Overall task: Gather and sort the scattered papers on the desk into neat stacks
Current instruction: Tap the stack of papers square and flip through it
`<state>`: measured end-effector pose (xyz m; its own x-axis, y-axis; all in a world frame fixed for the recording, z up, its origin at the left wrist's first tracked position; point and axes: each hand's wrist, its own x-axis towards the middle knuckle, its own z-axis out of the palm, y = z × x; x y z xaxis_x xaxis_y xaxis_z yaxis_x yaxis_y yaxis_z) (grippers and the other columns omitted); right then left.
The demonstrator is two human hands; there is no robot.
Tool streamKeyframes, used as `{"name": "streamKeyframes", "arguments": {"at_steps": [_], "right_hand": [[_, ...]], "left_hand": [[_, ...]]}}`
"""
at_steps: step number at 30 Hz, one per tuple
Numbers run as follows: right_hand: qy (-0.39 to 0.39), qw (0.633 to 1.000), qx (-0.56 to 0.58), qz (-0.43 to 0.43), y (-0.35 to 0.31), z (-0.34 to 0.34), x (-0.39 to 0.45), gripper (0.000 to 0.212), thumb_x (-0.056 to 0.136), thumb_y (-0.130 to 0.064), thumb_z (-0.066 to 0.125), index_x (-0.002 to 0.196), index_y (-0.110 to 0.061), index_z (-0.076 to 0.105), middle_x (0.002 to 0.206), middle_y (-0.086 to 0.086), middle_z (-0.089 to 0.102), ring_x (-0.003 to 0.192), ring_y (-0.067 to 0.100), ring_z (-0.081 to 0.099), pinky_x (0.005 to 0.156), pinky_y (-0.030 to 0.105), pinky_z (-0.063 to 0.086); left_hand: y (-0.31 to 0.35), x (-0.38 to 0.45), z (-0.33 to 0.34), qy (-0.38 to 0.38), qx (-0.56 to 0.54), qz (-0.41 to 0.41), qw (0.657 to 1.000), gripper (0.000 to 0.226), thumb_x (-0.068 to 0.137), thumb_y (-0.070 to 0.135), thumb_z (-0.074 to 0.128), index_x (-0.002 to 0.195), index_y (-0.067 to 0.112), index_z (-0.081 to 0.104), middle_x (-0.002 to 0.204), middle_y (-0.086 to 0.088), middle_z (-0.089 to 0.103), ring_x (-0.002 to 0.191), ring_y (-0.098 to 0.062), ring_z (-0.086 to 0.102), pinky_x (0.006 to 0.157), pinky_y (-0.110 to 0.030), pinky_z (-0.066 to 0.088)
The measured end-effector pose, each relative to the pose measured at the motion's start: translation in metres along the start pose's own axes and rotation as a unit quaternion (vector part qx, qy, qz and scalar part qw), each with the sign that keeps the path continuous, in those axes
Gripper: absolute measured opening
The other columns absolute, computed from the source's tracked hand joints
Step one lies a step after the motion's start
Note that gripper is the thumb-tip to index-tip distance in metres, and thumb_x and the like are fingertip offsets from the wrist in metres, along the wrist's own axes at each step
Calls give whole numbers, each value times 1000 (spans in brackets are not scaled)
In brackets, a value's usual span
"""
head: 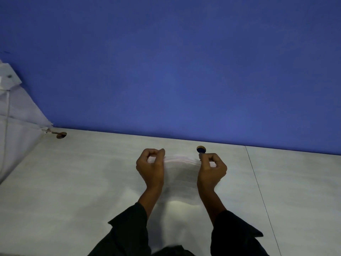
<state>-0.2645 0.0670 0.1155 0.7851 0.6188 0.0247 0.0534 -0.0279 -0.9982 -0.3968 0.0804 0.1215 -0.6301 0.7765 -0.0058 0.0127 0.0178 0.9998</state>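
Near the middle of the desk's (pixel 92 172) far edge, a stack of white papers (pixel 181 172) is held between both hands, blurred so that its sheets cannot be told apart. The left hand (pixel 151 168) grips the stack's left side with its fingers (pixel 156 154) curled round the top corner; the right hand (pixel 212 169) pinches the right side in the same way, fingers bent over the paper's edge. The top edge of the papers bows slightly between the two hands — whether the bottom edge touches the desk cannot be told through the blur.

Just beyond the right hand, close to the far edge, sits a small round hole (pixel 201 149) in the desk, dark blue inside. A second hole (pixel 61 135) lies at the far left corner, with something thin running into it. A thin seam (pixel 258 187) crosses the desk on the right side. Behind the far edge rises a blue wall (pixel 175 61) — a pale panel (pixel 16 111) closes off the left side. Dark sleeves (pixel 129 228) cover both forearms.
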Motion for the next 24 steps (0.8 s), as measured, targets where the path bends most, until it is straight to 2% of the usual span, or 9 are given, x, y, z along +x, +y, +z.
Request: {"name": "streamKeyframes", "arguments": {"at_steps": [5, 7, 10, 12, 14, 17, 19, 21, 24], "right_hand": [[2, 1000, 0, -5, -1, 0, -3, 11, 86, -8, 74, 76, -11, 72, 72, 1, 70, 72, 15, 64, 70, 23, 47], [9, 1000, -5, 3, -1, 0, -6, 10, 86, -9, 75, 77, -12, 72, 73, 0, 70, 73, 11, 63, 70, 22, 46], [11, 1000, -3, 0, -1, 1, -5, 6, 85, -7, 76, 80, -9, 72, 76, 3, 71, 73, 13, 63, 72, 26, 50], [25, 1000, -2, 3, -2, 0, -2, 5, 85, -10, 77, 85, -12, 72, 82, 2, 72, 78, 11, 63, 78, 30, 54], [9, 999, 10, -41, -4, -2, -3, 11, 84, -12, 81, 91, -11, 71, 88, 2, 73, 80, 9, 64, 79, 23, 55], [-10, 997, 7, -77, -7, -5, -12, 32, 79, -22, 88, 103, -12, 69, 93, -5, 70, 83, 6, 64, 74, 8, 49], [-14, 997, -12, -70, -4, -7, -17, 41, 77, -22, 90, 109, -12, 66, 94, -10, 67, 86, 8, 63, 77, 7, 44], [-14, 998, -2, -69, -3, -9, -16, 43, 76, -16, 90, 111, -10, 65, 91, -14, 65, 85, 12, 64, 76, 3, 43], [-18, 998, -1, -65, -1, -11, -14, 43, 76, -14, 89, 112, -10, 65, 96, -9, 67, 88, 20, 66, 80, 4, 42]], "left_hand": [[-2, 0, -2, -6, 9, 1, 1000, 7, 80, 13, 78, 80, 12, 71, 77, 2, 70, 73, -12, 65, 68, -25, 56], [-1, 0, -2, 14, 7, -16, 1000, 9, 79, 13, 78, 83, 12, 70, 80, 1, 70, 74, -12, 65, 71, -29, 58], [-1, -1, -1, -4, 2, 15, 1000, 14, 78, 13, 80, 86, 13, 69, 83, 1, 70, 76, -13, 65, 68, -24, 56], [0, 0, -3, 9, -7, 5, 1000, 19, 77, 15, 82, 90, 12, 68, 87, -1, 70, 78, -14, 65, 70, -26, 58], [2, -2, -5, 5, -22, 21, 1000, 23, 78, 19, 83, 94, 12, 68, 90, 2, 69, 80, -11, 64, 71, -22, 58], [2, -9, -7, -18, -16, 53, 998, 33, 77, 30, 86, 99, 18, 65, 92, 12, 66, 83, -5, 64, 67, -11, 53], [-1, -11, -8, -6, -4, 30, 1000, 39, 74, 36, 87, 101, 22, 62, 94, 16, 63, 84, -8, 63, 70, -17, 52], [-3, -8, -10, -6, -10, 29, 1000, 38, 74, 34, 87, 101, 22, 63, 95, 14, 64, 85, -10, 63, 71, -20, 53], [-6, -8, -10, -12, -8, 41, 999, 37, 75, 33, 87, 100, 20, 64, 95, 14, 64, 86, -10, 63, 72, -22, 55]]}}
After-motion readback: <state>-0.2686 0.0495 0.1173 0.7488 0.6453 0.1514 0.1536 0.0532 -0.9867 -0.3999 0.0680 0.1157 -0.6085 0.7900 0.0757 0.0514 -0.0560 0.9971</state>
